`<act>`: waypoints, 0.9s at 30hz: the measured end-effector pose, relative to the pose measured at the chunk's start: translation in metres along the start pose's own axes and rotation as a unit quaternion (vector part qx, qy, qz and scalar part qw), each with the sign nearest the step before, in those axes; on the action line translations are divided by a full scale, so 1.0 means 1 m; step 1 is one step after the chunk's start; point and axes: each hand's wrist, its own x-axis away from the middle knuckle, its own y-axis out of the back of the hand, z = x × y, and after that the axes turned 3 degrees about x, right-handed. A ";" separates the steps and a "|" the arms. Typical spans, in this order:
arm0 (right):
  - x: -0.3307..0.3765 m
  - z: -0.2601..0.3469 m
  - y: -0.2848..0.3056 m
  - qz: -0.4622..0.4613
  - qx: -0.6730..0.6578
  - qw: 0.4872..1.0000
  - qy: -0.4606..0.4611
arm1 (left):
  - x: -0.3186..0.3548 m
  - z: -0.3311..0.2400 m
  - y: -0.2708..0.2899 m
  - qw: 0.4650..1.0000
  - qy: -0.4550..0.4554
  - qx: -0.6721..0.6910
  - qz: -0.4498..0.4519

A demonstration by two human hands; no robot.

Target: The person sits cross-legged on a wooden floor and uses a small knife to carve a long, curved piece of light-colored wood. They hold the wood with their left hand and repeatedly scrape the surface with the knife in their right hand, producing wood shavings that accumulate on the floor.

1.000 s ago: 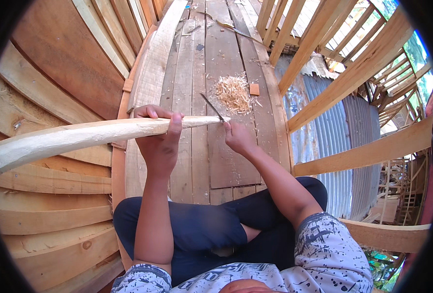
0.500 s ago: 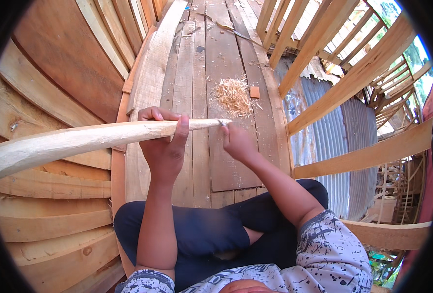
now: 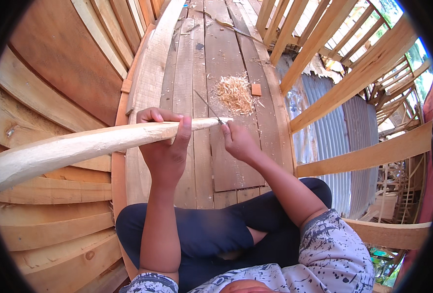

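Observation:
A long, pale, peeled wooden pole (image 3: 89,140) comes in from the left and tapers to a narrow tip in front of me. My left hand (image 3: 163,141) grips it a little short of that tip, fingers behind and thumb across the near side. Closed at the tip is my right hand (image 3: 240,140), holding a thin, dark knife (image 3: 206,103). Its slim blade crosses the tip and points up and to the left. Most of the handle is hidden in my fist.
Beyond my hands, a heap of wood shavings (image 3: 236,94) lies on the plank floor (image 3: 182,73), with a small orange-brown block (image 3: 256,90) beside it. A board wall (image 3: 55,188) closes the left side. On the right are a slatted railing (image 3: 358,63) and corrugated metal sheets (image 3: 329,141).
The knife's blade has come into sight, slanting up and left across the pole's tip; before, it could not be made out. Both hands keep nearly the same place.

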 end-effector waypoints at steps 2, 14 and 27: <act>-0.012 -0.056 -0.015 0.041 0.048 0.994 -0.087 | 0.000 -0.002 -0.007 1.000 0.007 0.016 0.006; -0.018 -0.043 -0.008 0.056 0.038 0.997 -0.046 | -0.002 -0.001 -0.004 0.999 -0.022 -0.020 0.013; -0.012 -0.072 -0.020 0.006 -0.005 0.999 -0.040 | 0.000 -0.001 -0.017 0.999 -0.002 0.035 -0.009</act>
